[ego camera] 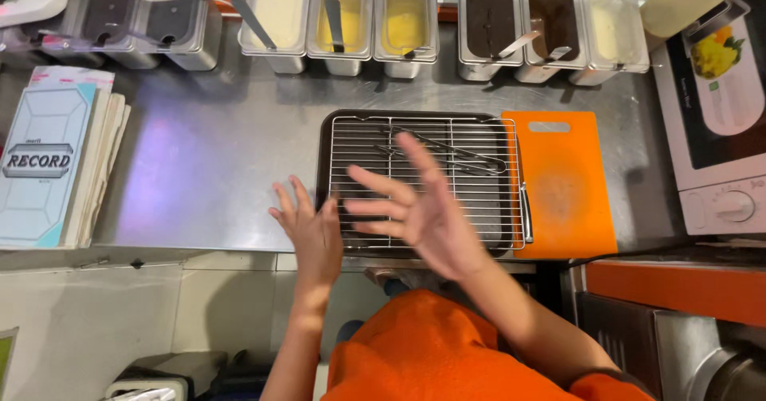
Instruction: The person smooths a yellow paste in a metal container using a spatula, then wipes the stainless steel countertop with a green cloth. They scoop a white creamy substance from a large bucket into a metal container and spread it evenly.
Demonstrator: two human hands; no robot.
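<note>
My left hand (309,225) is spread open, palm down, just off the near left corner of a dark tray (325,150) with a wire rack (479,189) on it. My right hand (415,205) hovers open over the near left part of the rack, fingers apart and pointing left, slightly blurred. Neither hand holds anything. Metal tongs (455,155) lie on the rack toward its far side. A knife (526,213) rests along the tray's right edge.
An orange cutting board (562,181) lies right of the tray on the steel counter (207,169). Several steel tubs of fillings with spoons (407,18) line the back. A stack of books (60,158) sits at left, a white appliance (718,130) at right.
</note>
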